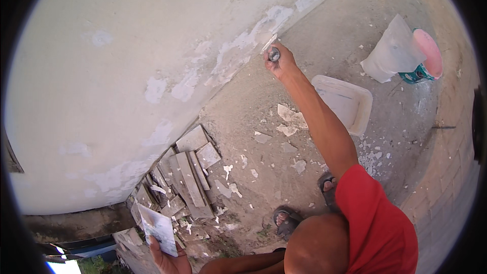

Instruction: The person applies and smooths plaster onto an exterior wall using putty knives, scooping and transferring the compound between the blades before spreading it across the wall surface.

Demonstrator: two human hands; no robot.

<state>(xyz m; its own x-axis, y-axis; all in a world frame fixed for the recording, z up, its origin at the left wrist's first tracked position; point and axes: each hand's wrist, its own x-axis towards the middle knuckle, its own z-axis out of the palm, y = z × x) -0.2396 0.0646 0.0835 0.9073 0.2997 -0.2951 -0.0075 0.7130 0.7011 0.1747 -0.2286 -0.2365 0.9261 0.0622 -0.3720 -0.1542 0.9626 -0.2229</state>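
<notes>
My right hand (280, 61) is wrapped round the handle of a putty knife (274, 54), seen end-on. Its white-smeared blade meets the foot of the pale wall (137, 35), beside bright filler patches (274, 18). At the lower left, my left hand (170, 260) grips a flat, thin plate (158, 226) with whitish and grey smears on its face. The plate is tilted, and its underside is hidden. Below my right forearm sits a shallow white tub (361, 114) with pale residue inside.
Stacked broken tiles and boards (190, 177) lean along the wall's base. Paint flakes (289, 116) litter the ground. A white sack (390, 53) stands against a teal bucket with a pink inside (430, 53). My sandalled feet (287, 219) and bent knee (317, 246) are at the bottom.
</notes>
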